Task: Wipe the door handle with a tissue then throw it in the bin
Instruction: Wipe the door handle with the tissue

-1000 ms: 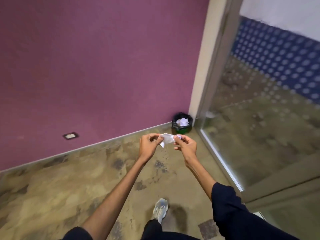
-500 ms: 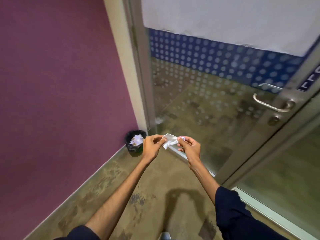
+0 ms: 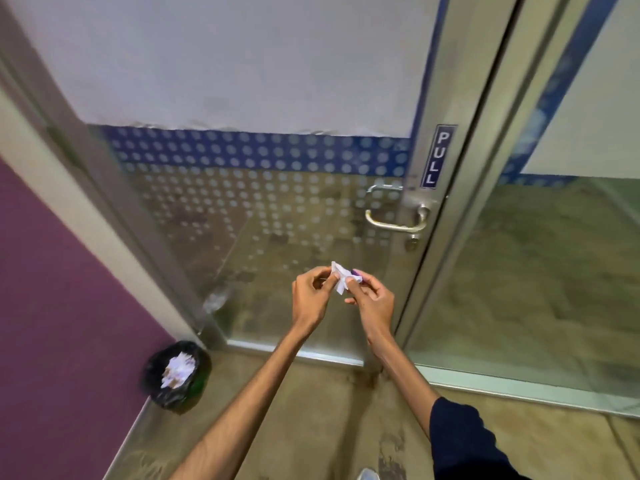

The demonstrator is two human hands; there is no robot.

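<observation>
Below the door handle [image 3: 398,221], both the left hand [image 3: 309,299] and the right hand [image 3: 372,301] pinch a tissue [image 3: 339,277]; the bin [image 3: 177,374], far lower left, holds crumpled paper.

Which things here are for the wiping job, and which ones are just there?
For the job:
tissue, held by left hand and right hand
door handle
bin

Just there:
PULL sign
purple wall
keyhole
</observation>
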